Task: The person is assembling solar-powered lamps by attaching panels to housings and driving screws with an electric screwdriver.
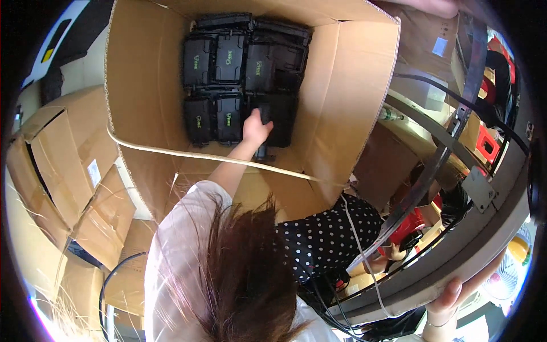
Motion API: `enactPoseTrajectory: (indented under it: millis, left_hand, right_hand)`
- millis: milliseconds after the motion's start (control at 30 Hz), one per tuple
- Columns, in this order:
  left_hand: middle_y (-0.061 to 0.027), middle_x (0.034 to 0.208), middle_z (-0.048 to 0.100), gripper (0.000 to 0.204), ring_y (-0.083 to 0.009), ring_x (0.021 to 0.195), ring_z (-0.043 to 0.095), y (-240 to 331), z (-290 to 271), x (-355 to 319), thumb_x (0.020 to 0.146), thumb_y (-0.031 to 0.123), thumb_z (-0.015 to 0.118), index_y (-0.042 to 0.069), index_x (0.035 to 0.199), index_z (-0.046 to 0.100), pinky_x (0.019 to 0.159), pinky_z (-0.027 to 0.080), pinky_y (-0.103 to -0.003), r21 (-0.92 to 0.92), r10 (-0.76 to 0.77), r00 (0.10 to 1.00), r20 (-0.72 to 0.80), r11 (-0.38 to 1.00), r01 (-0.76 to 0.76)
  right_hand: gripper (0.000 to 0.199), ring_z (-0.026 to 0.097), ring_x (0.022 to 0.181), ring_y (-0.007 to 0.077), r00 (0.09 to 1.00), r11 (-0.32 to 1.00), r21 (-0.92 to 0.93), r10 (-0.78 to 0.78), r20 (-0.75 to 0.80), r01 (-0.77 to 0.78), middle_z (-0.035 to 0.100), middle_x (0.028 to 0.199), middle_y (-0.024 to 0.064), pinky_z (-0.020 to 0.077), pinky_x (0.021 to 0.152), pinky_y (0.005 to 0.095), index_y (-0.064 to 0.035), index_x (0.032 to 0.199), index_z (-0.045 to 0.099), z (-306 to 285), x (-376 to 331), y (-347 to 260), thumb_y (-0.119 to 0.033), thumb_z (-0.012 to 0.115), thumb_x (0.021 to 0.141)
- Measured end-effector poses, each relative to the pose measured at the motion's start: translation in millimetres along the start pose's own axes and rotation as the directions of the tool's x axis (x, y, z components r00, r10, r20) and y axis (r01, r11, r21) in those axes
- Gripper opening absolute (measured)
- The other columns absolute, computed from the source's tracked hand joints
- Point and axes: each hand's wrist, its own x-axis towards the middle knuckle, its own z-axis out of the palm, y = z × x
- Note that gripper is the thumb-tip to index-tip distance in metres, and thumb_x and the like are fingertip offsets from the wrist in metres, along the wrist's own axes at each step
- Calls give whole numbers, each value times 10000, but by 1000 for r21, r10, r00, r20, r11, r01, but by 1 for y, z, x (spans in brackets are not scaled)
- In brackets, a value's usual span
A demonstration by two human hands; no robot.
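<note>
The bare left hand [258, 130], its squeeze unclear, likely reaches for boxy black plastic cases [229, 118] beside it, next needing a firm hold.

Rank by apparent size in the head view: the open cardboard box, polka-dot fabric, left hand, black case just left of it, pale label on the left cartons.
1. Open cardboard box
2. Polka-dot fabric
3. Left hand and black case: too alike to rank
4. Pale label

Cases [228, 71] in carton [336, 97]; boxes [80, 145] left (frame [484, 245] right).
</note>
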Motion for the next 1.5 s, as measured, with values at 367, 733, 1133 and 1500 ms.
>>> enactPoseTrajectory:
  millis: [367,733,1133,1500]
  left_hand:
    - [-267,1315,450,759,-435,1222,426,32,-70,139,682,491,831,-29,1169,567,1045,386,-430,92,8,991,-133,996,5]
    - [-272,1453,348,1194,-397,1360,351,49,-44,139,593,528,862,-65,1449,275,1139,314,-425,63,-208,976,-62,975,211]
    - [-253,1341,419,1019,-408,1253,439,30,-31,132,605,364,888,52,1404,338,1063,393,-450,-88,-6,993,-121,996,-5]
    - [-234,1146,561,1089,-390,1018,610,80,21,69,638,328,857,36,1455,199,893,514,-439,237,137,978,-156,967,-98]
  right_hand:
    - [1123,410,1170,328,999,1000,2,13,-33,-13,334,1310,265,326,981,518,91,1485,54,3,3,1,-738,409,815]
    - [984,336,1339,336,1000,998,61,-23,3,22,247,1481,244,298,1068,494,49,1508,69,1,6,-1,-645,372,879]
    - [924,468,1161,261,1000,1000,23,-15,25,14,351,1354,197,410,930,454,-3,1522,81,-3,1,3,-613,360,886]
    - [958,372,1316,305,994,989,112,-87,-62,94,257,1495,222,332,1044,468,32,1517,103,8,12,0,-633,375,883]
